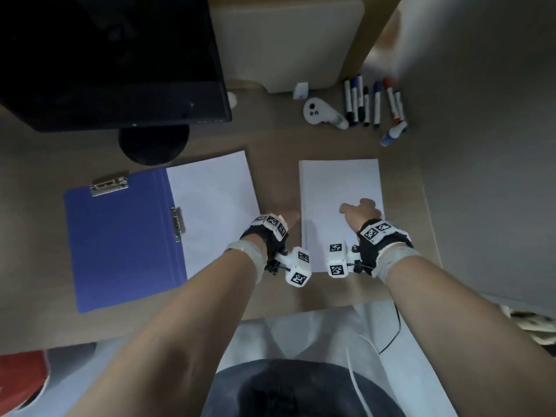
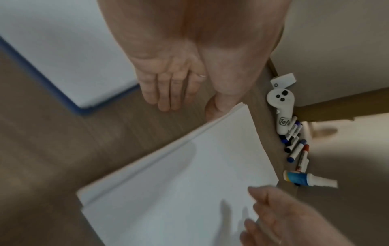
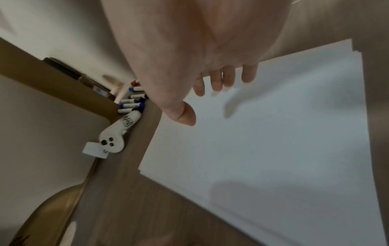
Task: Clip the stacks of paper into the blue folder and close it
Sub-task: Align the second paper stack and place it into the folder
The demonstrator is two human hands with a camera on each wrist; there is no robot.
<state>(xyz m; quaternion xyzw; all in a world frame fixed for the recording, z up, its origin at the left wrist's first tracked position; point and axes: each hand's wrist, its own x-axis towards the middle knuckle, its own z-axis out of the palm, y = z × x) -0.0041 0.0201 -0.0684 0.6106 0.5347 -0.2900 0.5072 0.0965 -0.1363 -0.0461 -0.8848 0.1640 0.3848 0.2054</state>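
Note:
The blue folder [image 1: 120, 242] lies open at the left of the desk, with a metal clip [image 1: 109, 184] at its top edge and another [image 1: 177, 219] on its spine. One white paper stack [image 1: 210, 203] lies on its right half. A second paper stack [image 1: 340, 188] lies on the desk to the right. My left hand [image 1: 288, 218] sits between the two stacks, fingers [image 2: 168, 98] straight and pointing at the desk, thumb [image 2: 212, 109] at the second stack's [image 2: 189, 174] left edge. My right hand [image 1: 358, 207] hovers over that stack [image 3: 273, 141], fingers [image 3: 221, 81] relaxed, holding nothing.
A dark monitor [image 1: 114, 55] on a round stand [image 1: 153, 142] is at the back left. A white controller [image 1: 322, 114], several markers [image 1: 373, 103] and a small blue-labelled bottle [image 1: 392, 133] lie at the back right. A wall [image 1: 481, 145] bounds the desk's right side.

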